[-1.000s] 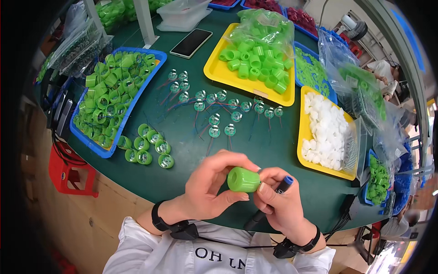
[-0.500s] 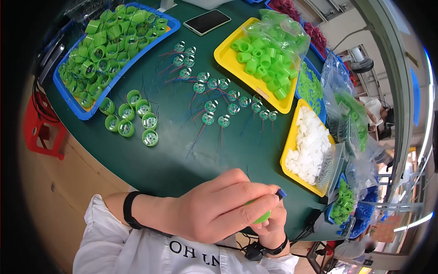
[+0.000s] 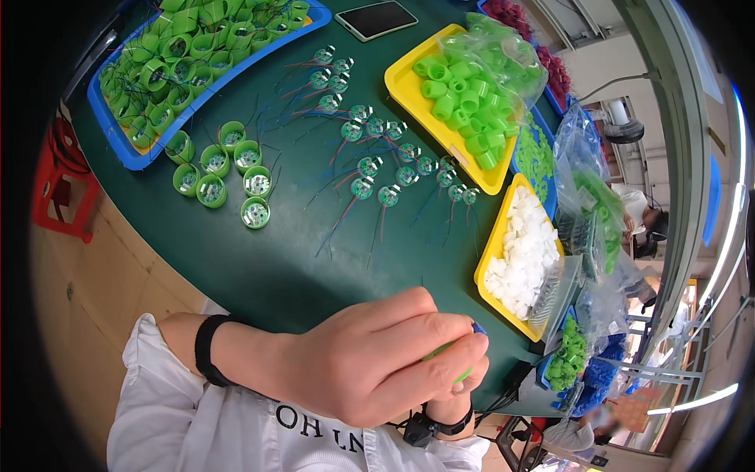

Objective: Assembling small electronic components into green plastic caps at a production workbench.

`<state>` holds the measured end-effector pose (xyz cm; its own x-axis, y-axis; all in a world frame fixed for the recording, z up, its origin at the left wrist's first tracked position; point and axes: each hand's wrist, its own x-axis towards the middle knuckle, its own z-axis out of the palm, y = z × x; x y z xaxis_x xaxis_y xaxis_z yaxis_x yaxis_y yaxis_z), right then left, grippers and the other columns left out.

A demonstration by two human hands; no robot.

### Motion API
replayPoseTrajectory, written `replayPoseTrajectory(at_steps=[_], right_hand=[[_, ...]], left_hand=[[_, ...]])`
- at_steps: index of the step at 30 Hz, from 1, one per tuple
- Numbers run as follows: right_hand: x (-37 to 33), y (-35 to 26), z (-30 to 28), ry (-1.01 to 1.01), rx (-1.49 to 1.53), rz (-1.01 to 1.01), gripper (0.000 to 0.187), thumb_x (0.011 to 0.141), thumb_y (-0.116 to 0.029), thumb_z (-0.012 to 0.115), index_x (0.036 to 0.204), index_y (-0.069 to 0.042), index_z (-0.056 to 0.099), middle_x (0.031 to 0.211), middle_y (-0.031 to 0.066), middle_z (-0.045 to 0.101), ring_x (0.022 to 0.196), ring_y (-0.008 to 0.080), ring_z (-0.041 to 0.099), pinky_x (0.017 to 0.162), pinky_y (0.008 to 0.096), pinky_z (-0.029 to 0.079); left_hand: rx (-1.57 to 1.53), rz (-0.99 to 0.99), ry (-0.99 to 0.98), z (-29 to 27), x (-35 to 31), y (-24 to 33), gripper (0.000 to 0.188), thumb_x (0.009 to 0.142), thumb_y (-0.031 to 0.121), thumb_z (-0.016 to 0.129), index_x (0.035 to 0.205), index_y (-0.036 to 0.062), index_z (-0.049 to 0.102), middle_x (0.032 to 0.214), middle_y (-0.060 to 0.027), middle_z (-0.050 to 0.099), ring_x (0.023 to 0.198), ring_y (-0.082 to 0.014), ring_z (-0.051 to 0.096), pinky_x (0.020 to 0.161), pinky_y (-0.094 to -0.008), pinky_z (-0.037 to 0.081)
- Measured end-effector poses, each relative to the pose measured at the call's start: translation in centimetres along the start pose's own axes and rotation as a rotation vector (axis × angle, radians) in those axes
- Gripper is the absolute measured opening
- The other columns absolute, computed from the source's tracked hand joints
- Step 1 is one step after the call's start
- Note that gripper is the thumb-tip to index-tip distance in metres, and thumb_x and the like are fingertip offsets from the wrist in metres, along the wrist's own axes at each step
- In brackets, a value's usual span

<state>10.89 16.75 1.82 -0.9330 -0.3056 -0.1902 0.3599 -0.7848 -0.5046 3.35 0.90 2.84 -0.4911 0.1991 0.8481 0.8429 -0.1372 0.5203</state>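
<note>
My left hand (image 3: 370,358) reaches across from the left, its fingers closed on a green plastic cup (image 3: 442,352). Only slivers of that cup show between the fingers. My right hand (image 3: 460,387) is below and behind it, fingers curled against the same cup and mostly hidden. A small blue piece (image 3: 478,328) sticks out by the fingertips; its kind cannot be made out. Beyond my hands, several round green circuit boards (image 3: 362,187) with thin red and dark wires lie on the table. To their left stand several green cups (image 3: 211,190) with boards inside.
A blue tray (image 3: 206,101) of wired green cups is at far left. A phone (image 3: 376,19) lies at the back. Yellow trays hold green cups (image 3: 464,102) and white pieces (image 3: 523,252). Plastic bags (image 3: 586,169) crowd the right edge. Dark cables (image 3: 503,393) hang at lower right.
The view has shifted a little, so the table things sit slightly elsewhere in the picture. Both hands stay together around the green cup, and the blue piece shows less between the fingers.
</note>
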Motion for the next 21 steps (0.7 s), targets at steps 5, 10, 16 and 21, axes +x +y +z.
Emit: replayPoseTrajectory(at_steps=[5,10,16,21], right_hand=[[0.8,0.6,0.4,0.08,-0.269,-0.184,0.033,0.081,-0.021,0.065,0.103,0.003,0.059,0.063,0.0016,0.047,0.043,0.004,0.036,0.041,0.0209,0.026],[1.5,-1.7,1.7,0.194,-0.222,0.02,0.034,0.088,-0.02,0.057,0.105,0.009,0.055,0.056,-0.0025,0.04,0.043,0.0029,0.028,0.039,0.0174,0.02],[1.1,-2.4,5.2,0.451,-0.417,-0.039,0.032,0.092,-0.022,0.048,0.098,0.009,0.055,0.06,0.0048,0.052,0.042,0.006,0.037,0.038,0.0187,0.03],[-3.9,-5.1,8.7,0.086,-0.975,-0.936,0.045,0.094,-0.042,0.04,0.064,-0.008,0.042,0.042,-0.0002,0.04,0.029,0.0081,0.03,0.029,0.0215,0.021]], left_hand=[[0.048,-0.052,0.008,0.0,-0.3,0.0,0.032,0.068,0.007,0.07,0.094,-0.0095,0.06,0.091,-0.0189,0.061,0.063,-0.0166,0.048,0.051,-0.0225,0.038],[0.005,-0.116,-0.127,-0.4,-0.5,-1.6,0.03,0.075,0.001,0.063,0.103,-0.0069,0.053,0.099,-0.0185,0.058,0.075,-0.0238,0.057,0.058,-0.0294,0.043],[-0.691,-0.809,-0.101,-1.2,-1.0,-2.3,0.027,0.083,0.005,0.056,0.108,-0.0025,0.05,0.1,-0.0146,0.055,0.084,-0.0228,0.056,0.069,-0.0319,0.047],[-1.481,-1.175,-0.126,-1.2,-0.7,-3.7,0.025,0.091,0.019,0.04,0.106,-0.0007,0.046,0.09,-0.0138,0.053,0.073,-0.0164,0.052,0.061,-0.0273,0.044]])
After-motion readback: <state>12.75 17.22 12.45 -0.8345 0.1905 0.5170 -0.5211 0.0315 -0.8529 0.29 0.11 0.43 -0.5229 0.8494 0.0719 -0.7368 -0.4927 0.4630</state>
